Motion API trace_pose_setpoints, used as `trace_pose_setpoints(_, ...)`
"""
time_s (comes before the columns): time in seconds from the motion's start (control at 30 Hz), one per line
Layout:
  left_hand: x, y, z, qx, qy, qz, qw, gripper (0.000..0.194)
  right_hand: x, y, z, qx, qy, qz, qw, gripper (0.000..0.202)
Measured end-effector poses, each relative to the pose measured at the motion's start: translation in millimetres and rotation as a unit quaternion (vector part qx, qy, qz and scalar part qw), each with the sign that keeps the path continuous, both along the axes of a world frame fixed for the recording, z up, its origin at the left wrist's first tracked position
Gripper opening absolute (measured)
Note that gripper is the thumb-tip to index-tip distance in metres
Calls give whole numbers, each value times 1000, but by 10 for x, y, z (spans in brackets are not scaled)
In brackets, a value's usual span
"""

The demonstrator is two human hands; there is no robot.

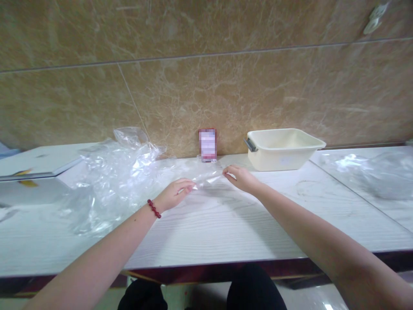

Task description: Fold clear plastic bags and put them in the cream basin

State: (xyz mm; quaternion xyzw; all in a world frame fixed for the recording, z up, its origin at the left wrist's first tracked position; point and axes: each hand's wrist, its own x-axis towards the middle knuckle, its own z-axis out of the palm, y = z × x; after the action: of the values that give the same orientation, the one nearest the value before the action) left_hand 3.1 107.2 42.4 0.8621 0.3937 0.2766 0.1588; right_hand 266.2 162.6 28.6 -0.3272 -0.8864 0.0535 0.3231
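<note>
Between my two hands a small clear plastic bag [208,177] is stretched out just above the white table. My left hand [176,192], with a dark red bead bracelet [154,209] at the wrist, pinches its left end. Thumb and fingers of my right hand [240,177] grip the opposite end. To the left of my left hand lies a large heap of clear plastic bags [112,185]. Right behind the stretched bag, a small upright card or device [208,145] with a blurred face leans near the wall.
A cream plastic bin [284,157] with a grey handle stands against the wall at right. Farther right lies more clear plastic [383,176]. A white box [35,189] occupies the left side. The table's dark front edge [193,273] runs above my knees.
</note>
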Motion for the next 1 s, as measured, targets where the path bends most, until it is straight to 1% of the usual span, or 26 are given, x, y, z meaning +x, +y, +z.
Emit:
trace_pose_setpoints(0.1,-14,-64,-102,-24,41,-27,998,30,54,-14,-74,-35,-51,39,997,16)
trace_pose_setpoints(0.2,11,-137,-144,-40,63,-29,997,31,81,-51,-73,-65,-80,46,994,19)
trace_pose_setpoints(0.27,26,-184,-148,-47,77,-31,995,32,94,-75,-44,-74,-89,52,992,22)
trace_pose_setpoints(0.33,30,-225,-142,-45,103,-43,993,33,112,-94,-9,-76,-105,73,989,26)
trace_pose_setpoints(0.43,21,-280,-131,-21,169,-66,983,32,154,-117,34,-80,-133,115,981,27)
trace_pose_setpoints(0.53,17,-344,-128,3,224,-66,972,30,203,-156,82,-104,-160,151,970,23)
trace_pose_setpoints(0.63,21,-412,-106,9,253,-56,966,31,238,-206,144,-133,-173,148,965,21)
trace_pose_setpoints(0.7,29,-443,-57,3,264,-58,963,37,250,-219,171,-141,-156,119,970,22)
trace_pose_setpoints(0.73,38,-448,-21,-3,265,-63,962,41,253,-212,172,-144,-138,92,976,22)
trace_pose_setpoints(0.77,53,-446,19,-11,263,-71,962,45,256,-195,162,-144,-115,54,981,23)
trace_pose_setpoints(0.83,113,-410,102,-36,251,-95,963,50,265,-129,104,-133,-73,-47,987,24)
trace_pose_setpoints(0.9,223,-332,158,-57,231,-106,966,48,283,-37,8,-114,-61,-150,980,25)
trace_pose_setpoints(0.93,297,-279,167,-60,221,-97,969,45,294,11,-47,-107,-69,-191,973,25)
trace_pose_setpoints(1.0,471,-157,140,-44,213,-52,975,44,315,94,-152,-110,-97,-248,958,27)
